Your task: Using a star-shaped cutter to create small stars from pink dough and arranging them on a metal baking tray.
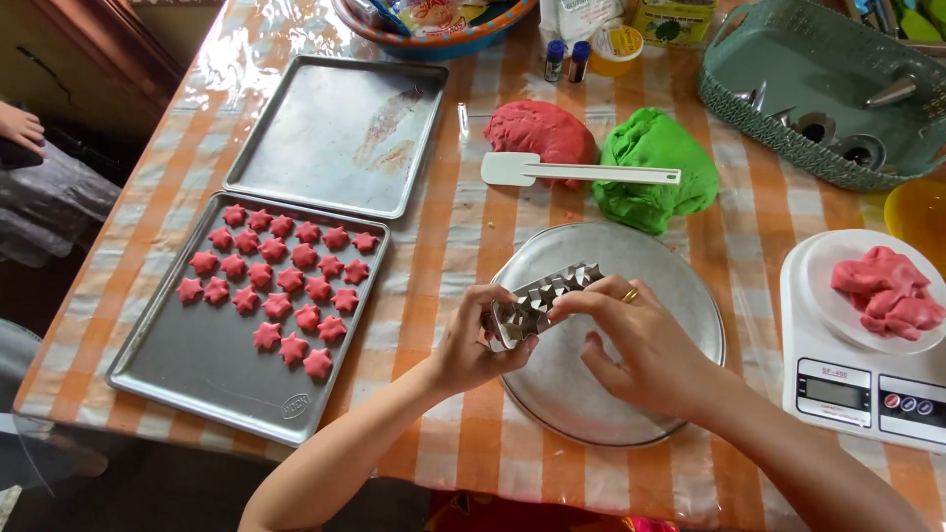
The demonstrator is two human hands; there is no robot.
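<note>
Bare cloth lies open between the star-filled tray (177, 365) and round pan (680, 296); scale (838, 384) blocks the right.

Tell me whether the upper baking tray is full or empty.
Empty. The upper baking tray shows only bare metal with a faint smear, while the lower tray beside it holds rows of pink star cookies.

I hold a strip of small metal star-shaped cutters (541, 298) joined in a row, shiny and silver. It lies tilted, one end low by my left hand (473, 340) and the other end raised toward the upper right, under the fingers of my right hand (641, 340). My left thumb and fingers pinch its lower end. It hangs just above a round, bare metal pan (680, 296) on the checked tablecloth.
</note>
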